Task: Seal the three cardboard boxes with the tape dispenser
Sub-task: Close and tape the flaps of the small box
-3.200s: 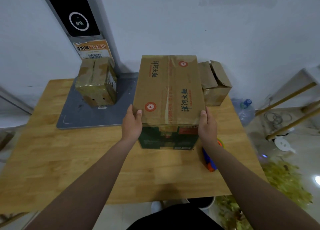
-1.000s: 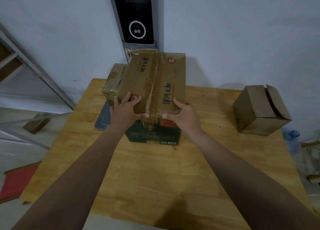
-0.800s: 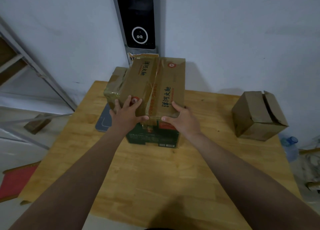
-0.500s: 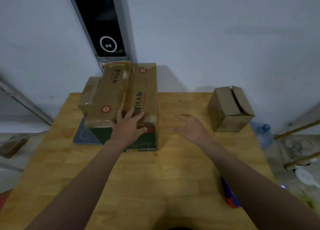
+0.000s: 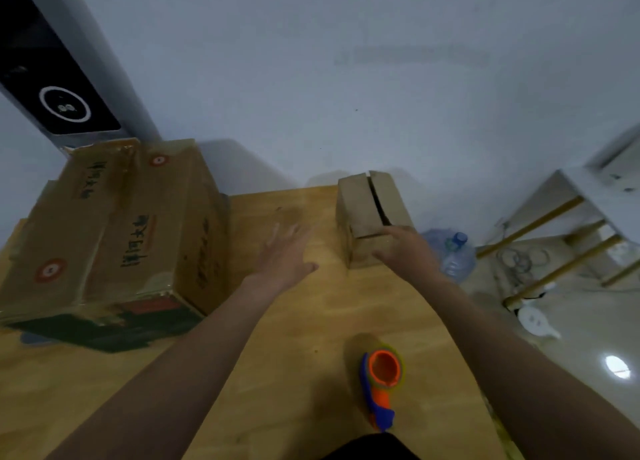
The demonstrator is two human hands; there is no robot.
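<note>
While the right hand [image 5: 405,248] lies on the near upper edge of the small plain brown cardboard box [image 5: 363,210], we cannot tell through the blur whether its grip has closed on the cardboard or merely touches it. The left hand [image 5: 284,255] hovers just left of that box, its grip released, fingers spread and holding nothing. Dark space parts the small box's top flaps, so we judge it unsealed.

Well to its left stands the large printed brown cardboard box [image 5: 114,224], with glossy tape along its top seam. The orange and blue tape dispenser [image 5: 381,383] lies untouched on the pale wooden counter [image 5: 311,321], nearer to us than the small box.

We see three risks. The counter's edge runs just right of the small box, so a one-sided pull could swing it off towards the clear blue-capped water bottle [image 5: 453,255] on the floor there. A tug on the upper edge alone could tip the box or lift a loose flap. Dragged straight towards us, the box could knock the dispenser away.
</note>
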